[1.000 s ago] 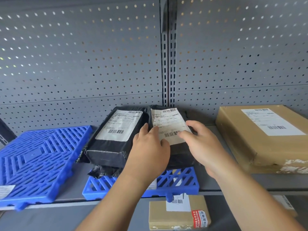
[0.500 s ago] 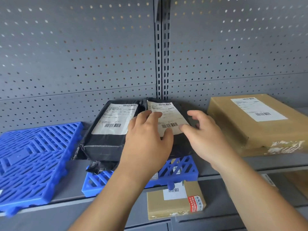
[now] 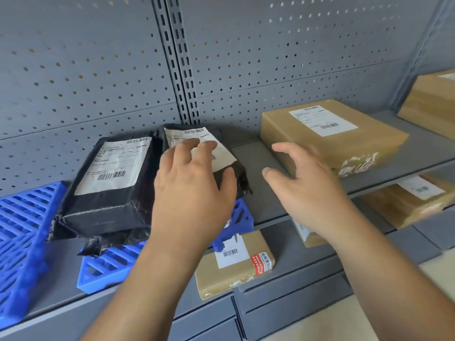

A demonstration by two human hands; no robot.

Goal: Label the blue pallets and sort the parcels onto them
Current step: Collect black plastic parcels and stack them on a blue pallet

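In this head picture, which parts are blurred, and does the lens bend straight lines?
Head view: the blue slatted plastic pallet at far left is smeared by motion blur, and the label on the left black plastic-wrapped parcel is unreadable. Head view: the grey slotted metal upright leans, a wide-angle effect. Head view: light glows through holes in the grey perforated back panel, upper right.
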